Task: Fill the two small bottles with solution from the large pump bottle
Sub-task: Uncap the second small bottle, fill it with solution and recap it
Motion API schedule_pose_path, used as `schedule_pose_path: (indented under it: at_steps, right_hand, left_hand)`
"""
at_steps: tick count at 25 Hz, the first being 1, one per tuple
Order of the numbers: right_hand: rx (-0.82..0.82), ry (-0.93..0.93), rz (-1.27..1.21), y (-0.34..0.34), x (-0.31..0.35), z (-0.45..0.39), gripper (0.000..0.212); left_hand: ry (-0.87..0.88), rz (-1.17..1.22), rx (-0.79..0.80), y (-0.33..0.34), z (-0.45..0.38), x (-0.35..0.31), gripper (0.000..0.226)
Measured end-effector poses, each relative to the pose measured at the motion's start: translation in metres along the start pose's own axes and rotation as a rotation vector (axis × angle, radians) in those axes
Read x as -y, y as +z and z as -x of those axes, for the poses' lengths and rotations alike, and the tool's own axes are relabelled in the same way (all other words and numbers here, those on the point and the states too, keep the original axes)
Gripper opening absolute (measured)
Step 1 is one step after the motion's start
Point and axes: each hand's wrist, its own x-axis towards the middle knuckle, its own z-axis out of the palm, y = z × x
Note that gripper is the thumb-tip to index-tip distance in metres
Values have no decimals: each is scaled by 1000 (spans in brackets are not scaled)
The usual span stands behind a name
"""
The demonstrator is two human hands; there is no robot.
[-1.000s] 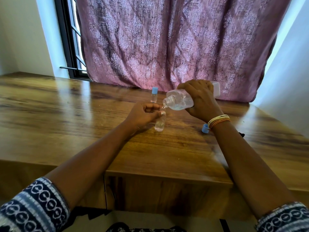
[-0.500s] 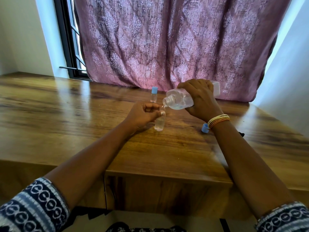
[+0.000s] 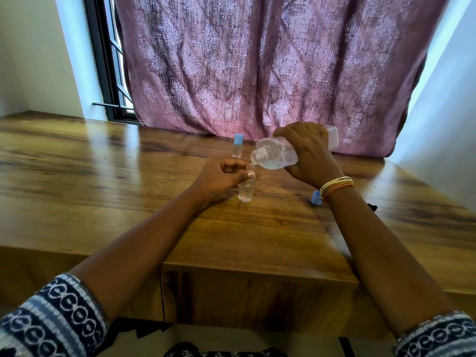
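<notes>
My right hand [image 3: 310,155] grips the large clear bottle [image 3: 275,154], tipped on its side with its open neck pointing left and down; no pump is on it. Clear liquid lies in its lower side. My left hand [image 3: 219,180] pinches the neck of a small clear bottle [image 3: 246,189] that stands on the wooden table [image 3: 128,191], its mouth just under the large bottle's neck. Liquid shows inside it. A second small bottle [image 3: 237,148] with a blue cap stands upright behind my left hand. A loose blue cap [image 3: 315,197] lies by my right wrist.
A purple patterned curtain [image 3: 257,68] hangs along the table's far edge. A dark window frame [image 3: 108,73] sits at the back left. A small dark object [image 3: 372,207] lies right of my right forearm. The table's front edge is near my elbows.
</notes>
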Motion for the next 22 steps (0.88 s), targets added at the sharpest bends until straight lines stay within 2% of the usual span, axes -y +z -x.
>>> schedule_pose_path:
  at_steps: [8, 12, 16, 22]
  right_hand:
    - [8, 18, -73, -2, 4, 1, 46]
    - [-12, 40, -189, -1, 5, 2, 54]
    - [-53, 177, -440, 1, 6, 5, 70]
    - [-173, 432, -728, -3, 4, 1, 76]
  left_hand:
    - [-9, 16, -16, 0, -2, 2, 31]
    - [-2, 37, -1, -1, -2, 2, 23]
    - [-5, 58, 18, 1, 1, -3, 20]
    - [4, 44, 49, 1, 2, -6, 24]
